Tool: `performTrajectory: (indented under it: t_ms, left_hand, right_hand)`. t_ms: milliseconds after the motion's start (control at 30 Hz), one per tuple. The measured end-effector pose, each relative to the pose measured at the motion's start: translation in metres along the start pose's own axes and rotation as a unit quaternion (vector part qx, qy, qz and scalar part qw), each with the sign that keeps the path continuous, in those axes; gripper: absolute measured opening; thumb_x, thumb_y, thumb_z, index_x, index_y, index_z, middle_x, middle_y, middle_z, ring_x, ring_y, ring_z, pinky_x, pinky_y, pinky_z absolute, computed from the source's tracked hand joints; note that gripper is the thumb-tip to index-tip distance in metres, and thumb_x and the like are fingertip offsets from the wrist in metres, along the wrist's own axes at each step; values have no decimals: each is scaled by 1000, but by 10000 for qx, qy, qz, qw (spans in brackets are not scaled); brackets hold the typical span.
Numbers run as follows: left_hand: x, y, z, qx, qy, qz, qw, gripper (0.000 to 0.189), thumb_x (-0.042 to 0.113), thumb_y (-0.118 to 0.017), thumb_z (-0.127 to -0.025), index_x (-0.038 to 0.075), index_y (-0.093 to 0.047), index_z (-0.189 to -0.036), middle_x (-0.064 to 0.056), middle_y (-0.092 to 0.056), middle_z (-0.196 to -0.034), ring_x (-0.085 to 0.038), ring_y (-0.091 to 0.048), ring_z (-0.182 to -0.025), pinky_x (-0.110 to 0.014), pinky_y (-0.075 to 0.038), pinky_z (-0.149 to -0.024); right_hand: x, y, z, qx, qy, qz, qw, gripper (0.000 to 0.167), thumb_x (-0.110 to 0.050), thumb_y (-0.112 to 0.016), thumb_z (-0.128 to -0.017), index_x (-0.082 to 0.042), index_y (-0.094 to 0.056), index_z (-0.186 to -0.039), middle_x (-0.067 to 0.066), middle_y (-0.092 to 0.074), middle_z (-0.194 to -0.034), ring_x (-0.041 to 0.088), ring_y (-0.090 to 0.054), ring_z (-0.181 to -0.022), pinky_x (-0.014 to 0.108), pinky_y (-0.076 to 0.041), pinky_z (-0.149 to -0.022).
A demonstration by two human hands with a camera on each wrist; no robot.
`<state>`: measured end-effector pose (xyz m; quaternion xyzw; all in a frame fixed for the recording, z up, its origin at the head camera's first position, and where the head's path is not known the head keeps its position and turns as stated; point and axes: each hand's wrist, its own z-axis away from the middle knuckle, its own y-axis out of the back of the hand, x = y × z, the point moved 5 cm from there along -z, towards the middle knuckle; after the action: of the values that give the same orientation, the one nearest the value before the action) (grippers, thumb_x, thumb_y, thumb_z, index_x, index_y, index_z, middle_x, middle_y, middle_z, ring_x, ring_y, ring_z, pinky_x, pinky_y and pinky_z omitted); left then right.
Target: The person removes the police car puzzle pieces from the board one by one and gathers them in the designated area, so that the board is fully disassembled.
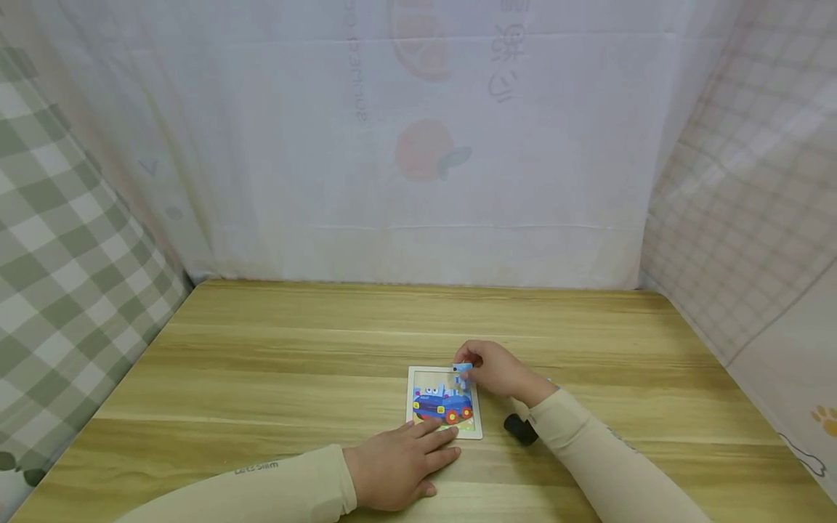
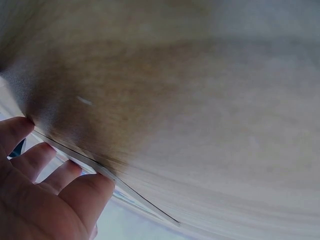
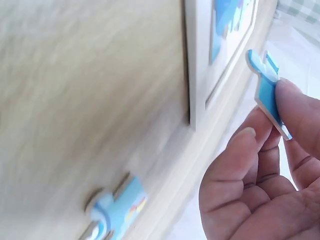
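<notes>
A jigsaw puzzle in a white tray [image 1: 410, 388] shows a blue truck [image 1: 431, 403] with eyes and red wheels; bare backing shows along its top. My left hand [image 1: 395, 468] lies flat with straight fingers, its fingertips on the tray's near edge. Over the tray's far right corner, my right hand [image 1: 500, 372] pinches a blue puzzle piece [image 3: 268, 95] between thumb and fingers. In the right wrist view that piece is raised and tilted, apart from the tray. Another light blue puzzle piece [image 3: 122, 202] lies on the table beside the tray.
The wooden table [image 1: 294, 349] carries the tray near its front middle. A black object [image 1: 521, 430] shows beside my right forearm. A white printed cloth [image 1: 294, 160] hangs behind the table, with a green checked cloth [image 1: 65, 218] at left and a pale checked one at right.
</notes>
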<state>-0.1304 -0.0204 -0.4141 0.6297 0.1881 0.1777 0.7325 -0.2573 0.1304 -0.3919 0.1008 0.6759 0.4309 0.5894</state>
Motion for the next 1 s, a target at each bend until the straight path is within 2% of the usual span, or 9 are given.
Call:
performTrajectory:
  t_ms: [300, 567, 667, 800, 867, 1000]
  left_hand:
    - [1, 0, 1, 73, 3, -99, 9999, 54, 45, -45, -100, 23, -40, -148, 1, -34, -154, -21, -33, -140, -33, -37, -108]
    - [1, 2, 1, 116, 4, -83, 9999, 53, 44, -45, -100, 22, -41, -148, 1, -35, -154, -22, -34, -140, -34, -38, -107]
    - [1, 3, 2, 136, 5, -93, 9999, 53, 44, -46, -100, 22, -42, -147, 1, -35, -154, -22, -34, -139, -33, -38, -107]
    - [1, 3, 2, 170, 21, -168, 9997, 53, 44, -46, -99, 22, -42, -147, 1, -36, -153, -21, -35, -139, -33, -38, -107]
    - [1, 3, 2, 184, 23, -215, 9996, 53, 44, -47, -99, 23, -42, -147, 1, -36, -153, -21, -35, -139, -32, -38, -107]
    - [1, 3, 3, 196, 31, -274, 9994, 53, 44, -47, -99, 23, -42, -147, 1, -36, -153, -21, -36, -139, -32, -38, -107]
  right_hand:
    - [13, 20, 11, 265, -308, -388, 9984, 13, -3, -66, -89, -3, -65, -102, 4, -56, -88, 18, -48, -75, 32, -44, -68]
    - [26, 43, 27, 511, -518, -406, 9965, 18, -9, -65, -91, -3, -66, -108, 6, -61, -97, 17, -52, -82, 32, -45, -74]
    - [32, 51, 32, 552, -608, -501, 9954, 21, -11, -66, -91, -3, -66, -110, 7, -60, -97, 18, -51, -77, 32, -46, -68]
    - [42, 60, 38, 587, -719, -548, 9942, 25, -14, -66, -91, -2, -65, -112, 9, -60, -98, 19, -50, -78, 31, -46, -66]
    - [47, 64, 41, 629, -771, -489, 9938, 26, -15, -67, -91, -1, -65, -113, 8, -60, -99, 19, -50, -83, 31, -47, -70]
    - [57, 72, 48, 683, -906, -409, 9927, 27, -15, -67, -90, 0, -65, -112, 7, -60, -95, 19, -49, -84, 32, -46, -72]
